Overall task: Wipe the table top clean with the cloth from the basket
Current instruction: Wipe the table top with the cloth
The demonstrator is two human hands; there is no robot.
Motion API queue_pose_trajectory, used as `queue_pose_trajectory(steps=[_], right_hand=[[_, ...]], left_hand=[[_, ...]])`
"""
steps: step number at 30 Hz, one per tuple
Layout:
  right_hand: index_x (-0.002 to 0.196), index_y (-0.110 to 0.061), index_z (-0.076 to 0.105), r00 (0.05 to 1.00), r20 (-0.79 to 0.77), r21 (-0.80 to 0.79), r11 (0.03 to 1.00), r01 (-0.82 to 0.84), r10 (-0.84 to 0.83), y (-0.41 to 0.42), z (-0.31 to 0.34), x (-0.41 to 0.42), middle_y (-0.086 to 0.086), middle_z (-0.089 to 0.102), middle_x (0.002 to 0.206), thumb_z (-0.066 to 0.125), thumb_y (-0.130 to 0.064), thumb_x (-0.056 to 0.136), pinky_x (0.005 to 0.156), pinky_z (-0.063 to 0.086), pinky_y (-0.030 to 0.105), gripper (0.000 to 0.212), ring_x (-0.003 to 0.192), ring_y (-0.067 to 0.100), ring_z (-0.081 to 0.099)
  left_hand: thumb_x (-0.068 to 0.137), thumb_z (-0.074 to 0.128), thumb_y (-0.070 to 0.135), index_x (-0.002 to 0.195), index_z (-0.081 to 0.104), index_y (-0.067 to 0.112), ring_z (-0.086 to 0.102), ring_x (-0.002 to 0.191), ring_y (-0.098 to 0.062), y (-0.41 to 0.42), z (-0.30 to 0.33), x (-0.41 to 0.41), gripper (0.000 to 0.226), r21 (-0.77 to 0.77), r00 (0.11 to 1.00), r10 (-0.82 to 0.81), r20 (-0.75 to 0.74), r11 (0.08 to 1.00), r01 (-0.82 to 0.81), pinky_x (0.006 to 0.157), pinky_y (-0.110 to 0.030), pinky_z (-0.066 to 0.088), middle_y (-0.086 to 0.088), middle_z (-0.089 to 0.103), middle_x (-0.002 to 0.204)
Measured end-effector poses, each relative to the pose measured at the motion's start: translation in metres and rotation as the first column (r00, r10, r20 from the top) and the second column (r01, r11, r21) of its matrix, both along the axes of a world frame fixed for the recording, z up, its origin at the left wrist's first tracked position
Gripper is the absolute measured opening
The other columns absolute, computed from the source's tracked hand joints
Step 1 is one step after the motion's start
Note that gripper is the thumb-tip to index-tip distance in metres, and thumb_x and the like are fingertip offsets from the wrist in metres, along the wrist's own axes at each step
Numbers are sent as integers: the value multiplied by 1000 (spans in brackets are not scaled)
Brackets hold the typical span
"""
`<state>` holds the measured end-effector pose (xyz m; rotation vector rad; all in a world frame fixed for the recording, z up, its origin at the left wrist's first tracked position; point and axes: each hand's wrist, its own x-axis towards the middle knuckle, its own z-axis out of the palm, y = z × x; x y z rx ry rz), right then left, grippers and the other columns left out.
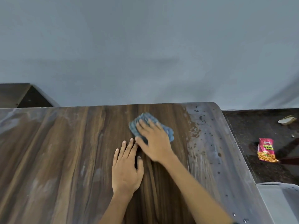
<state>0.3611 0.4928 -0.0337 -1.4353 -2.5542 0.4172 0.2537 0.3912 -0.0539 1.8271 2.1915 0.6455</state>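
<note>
A crumpled blue-grey cloth [169,131] lies on the dark wood-grain table top [64,151], right of centre near the far edge. My right hand [153,139] presses flat on the cloth with its fingers spread and straight. My left hand [127,167] rests flat on the table just in front of it, fingers straight, almost touching my right hand. Dust, smears and dark spots [203,138] cover the right strip of the table. Pale dusty patches show at the left.
A grey plastic bin [281,201] stands on the floor by the table's right near corner. A red snack packet [267,150] and a pale scrap [287,121] lie on the dark floor at the right. A dark cabinet [19,96] sits at the back left against the grey wall.
</note>
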Motion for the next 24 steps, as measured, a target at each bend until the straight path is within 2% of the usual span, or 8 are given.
queue_pose_trajectory(steps=[2,4,10,13,17,19,21,24], right_hand=[[140,-28,44,997,-58,2,999,51,-50,-39,-4,14,-10,38,149,27,-46,98,118,14,36,49,142,12,25],[140,-32,42,986,-28,12,986,165,-165,-56,-8,35,-15,35,149,23,-48,98,118,12,36,49,142,9,24],[148,-23,27,857,61,1,858,513,-512,14,-2,64,-4,21,157,21,-41,101,120,6,40,51,146,16,11],[149,-22,24,876,50,-28,876,481,-479,27,0,37,-2,18,158,20,-42,101,120,3,40,52,147,19,7],[146,-26,32,979,18,-2,979,202,-202,-32,-5,27,-8,24,155,23,-39,100,120,4,34,48,146,12,9],[144,-30,37,991,14,-9,991,133,-133,-76,-6,40,-12,29,153,24,-39,99,120,13,36,48,145,9,16],[140,-31,42,982,6,9,982,186,-186,-108,-8,63,-15,33,149,26,-39,98,117,18,35,46,142,8,24],[140,-28,40,926,5,4,926,377,-377,-104,-6,94,-14,30,149,26,-39,97,118,13,32,47,142,9,23]], left_hand=[[87,18,38,137,45,19,17,140,-8,-1,1,0,60,5,1000,0,9,1000,0,116,-31,10,6,37,147],[88,17,37,136,45,20,15,140,-7,-1,1,0,59,2,1000,0,18,1000,0,117,-30,8,7,35,148],[90,30,28,134,48,18,18,140,-9,-2,3,1,49,5,999,7,31,1000,-7,117,-32,10,4,38,147],[90,30,26,134,47,15,21,139,-10,-2,4,1,49,9,999,7,33,1000,-8,116,-33,12,1,40,146],[91,34,21,135,46,10,27,139,-15,-2,2,0,47,3,998,24,55,1000,-25,116,-32,13,-2,42,145],[93,41,16,135,46,10,28,139,-15,-2,1,0,42,7,998,29,56,1000,-29,116,-32,14,-3,43,144],[93,45,13,134,47,10,27,139,-14,-2,-1,1,41,11,997,35,64,999,-36,116,-31,13,-2,42,144],[94,43,14,134,47,10,25,140,-12,-2,-2,1,40,3,998,41,56,999,-41,116,-30,10,-1,41,146]])
